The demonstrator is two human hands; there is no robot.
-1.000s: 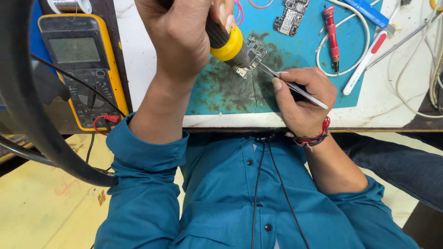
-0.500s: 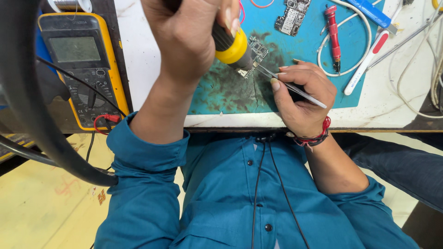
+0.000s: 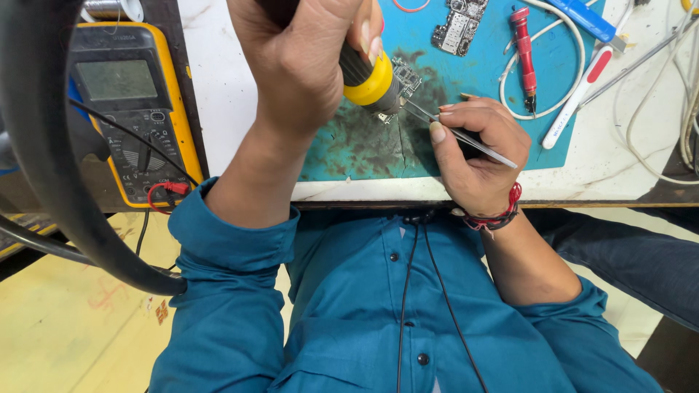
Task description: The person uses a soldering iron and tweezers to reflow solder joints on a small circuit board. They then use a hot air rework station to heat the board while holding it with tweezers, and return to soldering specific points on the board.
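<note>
The small grey-green circuit board [image 3: 405, 81] is located on the scorched blue work mat [image 3: 364, 149], at the far middle of the white tabletop [image 3: 240, 109]. Against the frames from a second and half a second earlier, the board is unchanged in position. The yellow-collared, black-handled soldering tool [image 3: 368, 76] is kept with its tip at the board's near edge; only a slight shift of the handle toward the left is registered. The left hand [image 3: 306, 65] is clenched around this handle. The right hand [image 3: 477, 149] is closed in a pinch on the thin silver metal tweezers [image 3: 455, 132], whose points are held at the board, as before. It is judged that the work at one point of the board is being continued, not ended.

Further right, a second bare circuit board [image 3: 457, 25], a red pen-shaped tool [image 3: 524, 47] and a white cable [image 3: 557, 87] are laid. At the left, a yellow-cased multimeter [image 3: 124, 109] is placed.
</note>
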